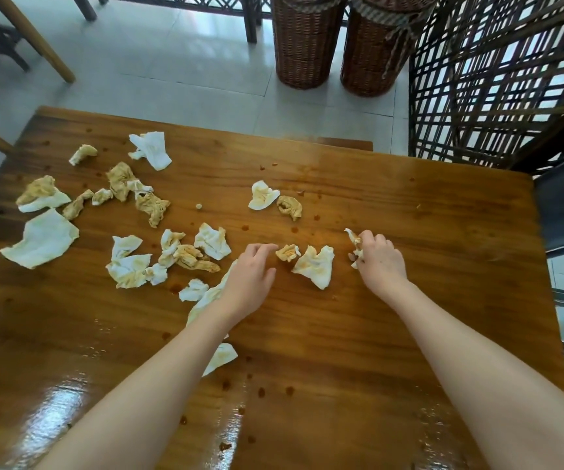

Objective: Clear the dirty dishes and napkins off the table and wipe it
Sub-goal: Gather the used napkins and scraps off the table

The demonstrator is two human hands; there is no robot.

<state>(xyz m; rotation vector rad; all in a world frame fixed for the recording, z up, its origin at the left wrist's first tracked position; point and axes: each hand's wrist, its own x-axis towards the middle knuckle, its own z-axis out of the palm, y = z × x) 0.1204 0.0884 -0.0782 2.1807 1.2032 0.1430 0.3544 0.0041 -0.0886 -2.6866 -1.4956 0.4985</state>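
right hand (380, 262) clutching crumpled napkin (352, 236), left hand (250, 276) loosely spread, small wad (287, 252) at its one o'clock, scattered napkins (41, 237) ten o'clock

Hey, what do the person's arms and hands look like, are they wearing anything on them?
Nothing is worn that the head view shows. The left hand and right hand have no gloves, and no ring, watch or bracelet is visible. The left forearm and right forearm are uncovered down to the frame's lower edge, with no sleeve in view.
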